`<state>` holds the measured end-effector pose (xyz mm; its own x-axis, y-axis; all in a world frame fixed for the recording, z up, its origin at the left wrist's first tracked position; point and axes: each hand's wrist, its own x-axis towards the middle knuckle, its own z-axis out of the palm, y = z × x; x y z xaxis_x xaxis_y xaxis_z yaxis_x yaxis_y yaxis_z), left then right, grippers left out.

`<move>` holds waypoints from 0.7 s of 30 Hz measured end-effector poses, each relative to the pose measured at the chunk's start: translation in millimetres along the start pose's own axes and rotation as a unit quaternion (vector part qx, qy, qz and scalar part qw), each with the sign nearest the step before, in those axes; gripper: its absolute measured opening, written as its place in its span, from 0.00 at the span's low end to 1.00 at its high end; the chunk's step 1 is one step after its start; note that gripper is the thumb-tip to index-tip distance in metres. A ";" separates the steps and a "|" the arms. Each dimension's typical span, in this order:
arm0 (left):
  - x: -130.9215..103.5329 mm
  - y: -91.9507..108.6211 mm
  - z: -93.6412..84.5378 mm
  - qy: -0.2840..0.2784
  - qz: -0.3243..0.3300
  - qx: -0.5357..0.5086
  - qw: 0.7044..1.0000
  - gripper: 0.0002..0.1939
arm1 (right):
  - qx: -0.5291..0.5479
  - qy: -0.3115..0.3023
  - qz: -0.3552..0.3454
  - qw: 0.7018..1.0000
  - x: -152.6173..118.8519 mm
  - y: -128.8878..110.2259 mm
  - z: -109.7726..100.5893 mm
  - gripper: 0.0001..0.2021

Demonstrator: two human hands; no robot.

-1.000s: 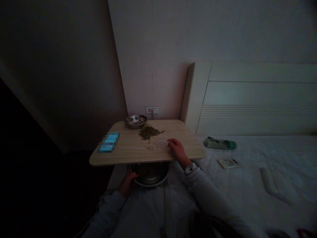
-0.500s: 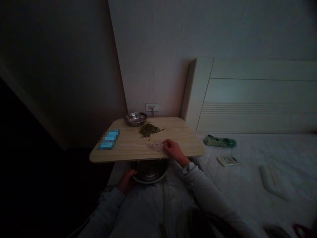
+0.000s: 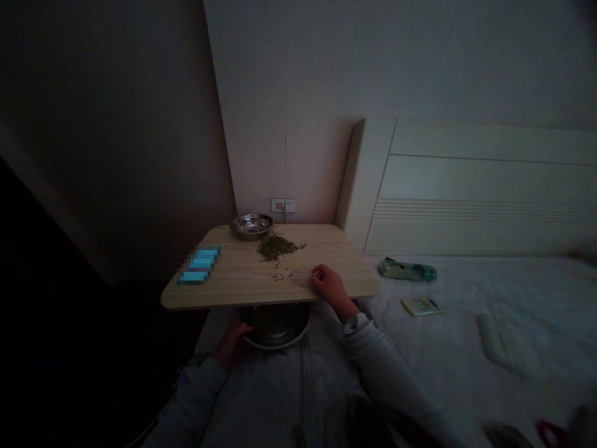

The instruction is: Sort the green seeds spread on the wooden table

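Head cam's pretty dim from where I'm sitting, but I can make out most of it. Seeds (image 3: 277,247) are heaped around the centre of the frame on a pale table (image 3: 336,249), with a few strays lower down, nearer the front edge. My right hand (image 3: 330,284), just right of those strays, has thumb and fingertips pinched on a thin clear sheet (image 3: 300,276) low over the tabletop; can't tell if it's actually touching the wood. My left hand (image 3: 232,344), lower left of centre, is curled on the side of a basin (image 3: 276,347), thumb over the rim, and the basin sits partly under the table's front edge. Just beyond the heap, up and to the left, there's a steel bowl (image 3: 250,236). Blue patch (image 3: 199,265) on the table's left is pixelated, so no clue what that is. Green pack (image 3: 407,270) lies on the bed (image 3: 452,342), right of frame.
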<state>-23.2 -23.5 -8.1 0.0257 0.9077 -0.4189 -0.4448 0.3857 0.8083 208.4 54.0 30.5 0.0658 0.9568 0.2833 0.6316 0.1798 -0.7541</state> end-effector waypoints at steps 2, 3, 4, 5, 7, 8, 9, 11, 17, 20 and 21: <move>1.5 0.1 -1.0 0.008 -0.001 0.003 1.000 0.09 | -0.007 0.005 0.007 1.000 0.9 3.4 -3.1 0.09; 2.9 -0.2 -1.8 0.009 -0.001 0.002 1.000 0.09 | -0.011 0.008 0.010 1.000 1.6 5.1 -4.7 0.09; 4.5 -0.6 -2.7 0.009 -0.001 0.002 1.000 0.08 | -0.015 0.010 0.013 1.000 2.4 6.6 -6.4 0.09; 5.9 -1.1 -3.6 0.009 -0.003 0.002 1.000 0.08 | -0.019 0.012 0.016 1.000 3.3 8.0 -8.1 0.09; 7.5 -1.9 -4.8 0.012 -0.006 0.001 1.000 0.06 | -0.029 0.015 0.020 0.999 6.0 10.5 -10.9 0.09; 7.4 -2.0 -5.0 0.015 -0.007 0.000 1.000 0.06 | -0.035 0.017 0.022 0.999 7.9 11.7 -11.9 0.09; 6.6 -1.9 -4.8 0.017 -0.006 -0.001 1.000 0.06 | -0.040 0.019 0.022 0.999 10.3 12.9 -12.7 0.09; 3.6 -1.0 -3.6 0.021 -0.012 -0.002 1.000 0.07 | -0.053 0.020 0.020 0.998 16.8 15.6 -13.6 0.10; -2.0 2.3 -1.0 0.023 -0.023 -0.001 0.999 0.09 | -0.104 0.007 0.010 0.994 45.2 24.2 -15.4 0.12; 1.2 2.1 -2.4 0.021 -0.014 0.004 1.000 0.05 | -0.125 0.009 0.012 0.992 58.0 28.6 -16.5 0.13; 2.1 1.9 -2.8 0.021 -0.011 0.007 1.000 0.05 | -0.132 0.012 0.013 0.991 61.6 30.2 -16.7 0.13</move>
<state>-26.4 -21.3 -8.5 -0.0022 0.8912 -0.4536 -0.4320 0.4083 0.8042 244.4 114.6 35.0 0.1013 0.9537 0.2833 0.8096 0.0865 -0.5806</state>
